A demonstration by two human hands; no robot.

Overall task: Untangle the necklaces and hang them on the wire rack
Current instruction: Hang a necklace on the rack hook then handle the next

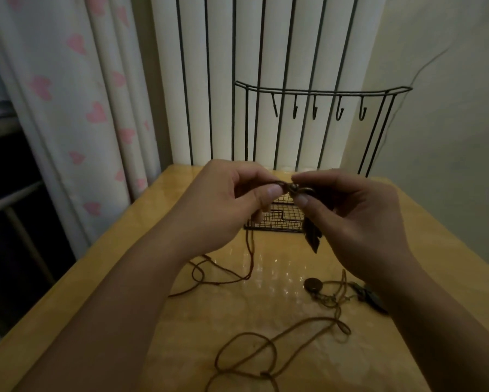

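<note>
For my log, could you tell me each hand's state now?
Left hand: pinching the necklace cord.
Right hand: pinching the same cord's knot.

You hold a reddish-brown cord necklace (250, 258) raised above the tabletop (158, 250), its knotted top pinched between your left hand (226, 205) and right hand (356, 219). A dark feather-shaped pendant (313, 239) hangs from it just below your right thumb, and the cord trails down to lie in loose loops on the tabletop. A second necklace (266, 352), of tan cord, lies slack nearer you in open loops, with a round dark pendant (313, 285) beside a small tangle. The wire rack (322, 108) stands upright at the tabletop's far edge, black, with five hooks under its top rail, all bare, and a mesh base.
</note>
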